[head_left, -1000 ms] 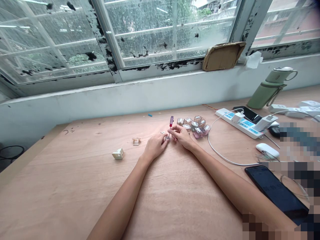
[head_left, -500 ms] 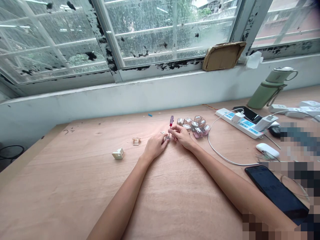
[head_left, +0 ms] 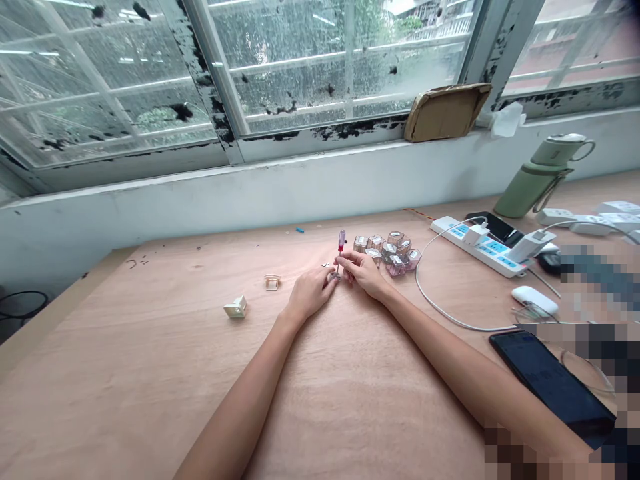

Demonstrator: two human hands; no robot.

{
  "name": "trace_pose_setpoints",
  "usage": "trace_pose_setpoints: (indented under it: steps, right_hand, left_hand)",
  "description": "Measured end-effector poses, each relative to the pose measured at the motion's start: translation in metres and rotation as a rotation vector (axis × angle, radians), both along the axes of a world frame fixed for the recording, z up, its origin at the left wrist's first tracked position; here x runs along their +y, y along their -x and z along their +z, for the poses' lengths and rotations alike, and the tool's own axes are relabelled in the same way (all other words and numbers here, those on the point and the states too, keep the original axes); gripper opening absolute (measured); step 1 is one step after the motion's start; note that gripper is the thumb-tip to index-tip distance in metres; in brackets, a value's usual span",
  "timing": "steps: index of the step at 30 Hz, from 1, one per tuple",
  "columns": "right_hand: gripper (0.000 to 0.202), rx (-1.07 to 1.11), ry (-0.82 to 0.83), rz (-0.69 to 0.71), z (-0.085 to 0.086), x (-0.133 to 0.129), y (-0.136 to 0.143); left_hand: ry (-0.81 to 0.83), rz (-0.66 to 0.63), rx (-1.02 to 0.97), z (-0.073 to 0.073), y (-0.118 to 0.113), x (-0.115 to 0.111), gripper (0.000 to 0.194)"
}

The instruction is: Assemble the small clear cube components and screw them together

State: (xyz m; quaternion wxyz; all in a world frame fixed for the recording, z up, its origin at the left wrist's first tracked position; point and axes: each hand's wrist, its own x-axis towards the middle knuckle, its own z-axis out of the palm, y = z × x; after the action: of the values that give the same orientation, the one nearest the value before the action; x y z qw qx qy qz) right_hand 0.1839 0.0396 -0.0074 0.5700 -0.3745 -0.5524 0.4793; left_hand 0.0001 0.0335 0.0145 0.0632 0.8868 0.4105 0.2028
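A small screwdriver point(head_left: 341, 241) with a clear and red handle stands nearly upright, its shaft pinched in the fingers of my right hand point(head_left: 364, 272). Its tip meets a small metallic part point(head_left: 335, 275) on the table. My left hand point(head_left: 311, 291) rests on the tabletop with its fingertips closed at that part, which they partly hide. Left of my hands lie a cream plastic piece point(head_left: 237, 307) and a smaller open-framed piece point(head_left: 272, 283). Several hexagonal clear containers point(head_left: 390, 251) with labels cluster just beyond my right hand.
On the right are a white power strip point(head_left: 480, 247) with chargers, a looping white cable point(head_left: 440, 313), a phone point(head_left: 550, 383), a white case point(head_left: 535, 301) and a green bottle point(head_left: 533, 180). A tiny blue piece point(head_left: 300, 230) lies near the wall.
The screwdriver's handle has shifted very slightly left, with my right fingers still on the shaft. My left hand stays in place.
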Motion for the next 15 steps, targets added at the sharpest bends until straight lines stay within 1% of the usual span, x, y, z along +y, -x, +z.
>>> trace_pose_setpoints:
  steps: [4, 15]
  right_hand:
    - [0.036, 0.017, -0.007, 0.004, -0.0011, 0.0009, -0.0001]
    - [0.036, -0.029, 0.001, -0.037, -0.0011, 0.0003, -0.0011]
  left_hand:
    - [0.0, -0.001, 0.001, 0.0002, 0.0, 0.0001, 0.028]
    - [0.001, 0.003, 0.008, -0.0014, 0.0008, 0.0013, 0.03]
